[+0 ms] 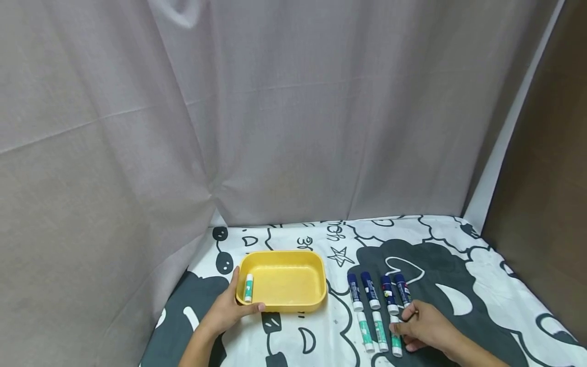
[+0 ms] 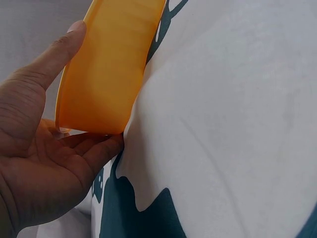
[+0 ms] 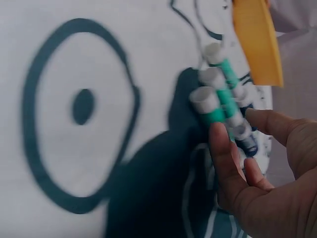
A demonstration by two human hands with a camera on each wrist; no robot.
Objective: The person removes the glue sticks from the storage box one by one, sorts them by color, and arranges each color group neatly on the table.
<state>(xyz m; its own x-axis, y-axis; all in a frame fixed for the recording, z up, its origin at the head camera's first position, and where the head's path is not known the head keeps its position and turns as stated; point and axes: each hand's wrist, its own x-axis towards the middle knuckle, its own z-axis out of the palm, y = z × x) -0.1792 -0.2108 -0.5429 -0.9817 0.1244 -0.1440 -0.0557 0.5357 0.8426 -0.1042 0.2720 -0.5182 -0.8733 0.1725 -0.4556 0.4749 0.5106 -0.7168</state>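
At its left end, a shallow yellow tray [image 1: 293, 308] is gripped by my left hand [image 1: 229, 306], thumb along the near wall. Inside the tray's left end lies a green-and-white glue stick [image 1: 248, 288]. To the right, my right hand [image 1: 426, 329] has its thumb and fingers around the rightmost green glue stick [image 1: 396, 348] of the near row. Two more green glue sticks [image 1: 365, 332] lie to its left. Behind them is a row of several dark blue glue sticks [image 1: 370, 290] with white ends. In the right wrist view, the fingers [image 3: 223, 148] touch the nearest green stick.
A white cloth [image 1: 330, 336] with dark grey cartoon prints covers the table. Grey curtain fabric [image 1: 293, 127] hangs behind it and at the left. A brown panel [image 1: 545, 204] stands along the right side.
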